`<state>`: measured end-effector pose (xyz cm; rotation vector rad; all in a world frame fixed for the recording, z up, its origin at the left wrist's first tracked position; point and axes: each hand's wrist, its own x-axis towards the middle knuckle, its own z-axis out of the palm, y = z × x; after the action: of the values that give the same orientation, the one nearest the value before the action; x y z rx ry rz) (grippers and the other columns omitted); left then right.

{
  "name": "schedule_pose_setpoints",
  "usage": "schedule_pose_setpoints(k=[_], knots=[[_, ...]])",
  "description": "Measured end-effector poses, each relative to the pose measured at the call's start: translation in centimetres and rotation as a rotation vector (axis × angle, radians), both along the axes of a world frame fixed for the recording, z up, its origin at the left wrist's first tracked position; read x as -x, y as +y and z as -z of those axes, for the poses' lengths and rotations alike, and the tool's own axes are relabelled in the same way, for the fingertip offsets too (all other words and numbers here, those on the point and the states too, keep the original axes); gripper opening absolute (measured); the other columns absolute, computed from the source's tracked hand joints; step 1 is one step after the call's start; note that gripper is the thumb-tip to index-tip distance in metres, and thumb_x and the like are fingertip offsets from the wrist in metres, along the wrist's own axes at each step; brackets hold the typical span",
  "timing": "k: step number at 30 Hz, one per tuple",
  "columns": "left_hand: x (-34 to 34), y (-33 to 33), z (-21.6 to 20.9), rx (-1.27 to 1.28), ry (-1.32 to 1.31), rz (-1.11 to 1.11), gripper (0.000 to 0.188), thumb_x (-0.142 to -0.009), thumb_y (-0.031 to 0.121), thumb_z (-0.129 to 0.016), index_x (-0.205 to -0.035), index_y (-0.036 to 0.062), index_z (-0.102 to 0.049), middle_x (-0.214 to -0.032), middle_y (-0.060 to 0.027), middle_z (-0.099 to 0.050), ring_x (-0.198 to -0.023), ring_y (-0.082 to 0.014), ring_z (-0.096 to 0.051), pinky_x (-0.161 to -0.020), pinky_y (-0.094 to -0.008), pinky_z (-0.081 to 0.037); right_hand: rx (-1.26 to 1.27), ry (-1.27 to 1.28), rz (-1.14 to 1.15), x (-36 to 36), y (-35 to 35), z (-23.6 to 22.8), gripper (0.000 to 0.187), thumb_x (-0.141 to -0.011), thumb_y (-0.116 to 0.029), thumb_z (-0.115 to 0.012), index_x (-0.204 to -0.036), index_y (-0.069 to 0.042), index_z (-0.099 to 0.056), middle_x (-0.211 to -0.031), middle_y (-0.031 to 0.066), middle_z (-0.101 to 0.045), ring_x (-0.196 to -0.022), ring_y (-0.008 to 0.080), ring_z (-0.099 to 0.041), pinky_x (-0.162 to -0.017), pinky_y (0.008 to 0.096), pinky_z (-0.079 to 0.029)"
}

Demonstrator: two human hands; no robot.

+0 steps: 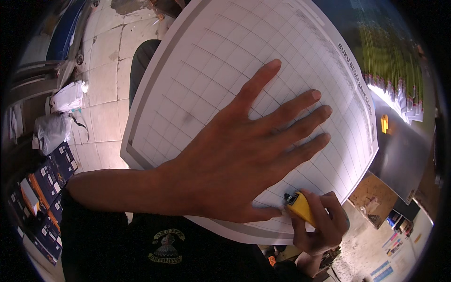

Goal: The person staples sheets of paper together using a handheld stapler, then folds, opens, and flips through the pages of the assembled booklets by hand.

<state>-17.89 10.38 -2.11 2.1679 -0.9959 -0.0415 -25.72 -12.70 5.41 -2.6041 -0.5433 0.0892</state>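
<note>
My left hand (pixel 235 152) lies palm down with spread fingers on a large white ruled sheet (pixel 188 89), which has a printed grid and a grey border. Closed around a small yellow tool with a black end (pixel 303 210), my right hand (pixel 326 223) is at the sheet's lower right part. The tool's black end points toward my left thumb, close beside it. I cannot make out exactly what kind of tool it is. Part of the grid is hidden under my left hand and forearm.
Stacked green-and-white booklets (pixel 392 70) stand at the far right, near a small yellow object (pixel 384 123) on a grey surface (pixel 404 155). Dark blue boxes (pixel 49 174) and a clear plastic bag (pixel 51 131) sit at left on the tiled floor (pixel 103 113).
</note>
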Motion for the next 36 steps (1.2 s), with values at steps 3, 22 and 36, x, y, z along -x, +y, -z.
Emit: schedule_pose_setpoints(k=[3, 22, 36], knots=[[0.0, 0.1, -0.2, -0.007, -0.01, -0.002, 0.09, -0.082, 0.079, -0.056, -0.147, 0.0161, -0.053, -0.157, -0.0115, -0.044, -0.152, -0.0297, -0.03, -0.123, -0.0696, 0.003, -0.087, 0.038, 0.033, -0.5, -0.2, 0.1, 0.044, -0.068, -0.009, -0.088, -0.111, -0.002, -0.077, -0.077, 0.0064, -0.066, -0.059, 0.0142, -0.061, -0.05, 0.0268, -0.046], [-0.1, -0.5, 0.9, -0.062, -0.02, 0.008, 0.093, -0.078, 0.081, -0.06, -0.147, 0.018, -0.054, -0.157, -0.01, -0.045, -0.151, -0.0294, -0.032, -0.122, -0.0713, 0.0, -0.412, 0.424, 0.468, -3.5, 0.3, -1.1, 0.037, -0.077, -0.008, -0.082, -0.109, 0.008, -0.073, -0.088, 0.0195, -0.076, -0.076, 0.0212, -0.075, -0.072, 0.0269, -0.059], [-1.9, -1.6, 0.1, -0.023, -0.053, -0.044, 0.096, -0.075, 0.082, -0.061, -0.148, 0.0193, -0.053, -0.159, -0.0095, -0.042, -0.151, -0.0294, -0.031, -0.122, -0.0709, 0.0, -0.361, 0.199, 0.027, -3.4, -1.6, 0.9, 0.044, -0.06, -0.011, -0.094, -0.102, -0.008, -0.082, -0.079, 0.0072, -0.067, -0.057, 0.0092, -0.059, -0.046, 0.019, -0.043]])
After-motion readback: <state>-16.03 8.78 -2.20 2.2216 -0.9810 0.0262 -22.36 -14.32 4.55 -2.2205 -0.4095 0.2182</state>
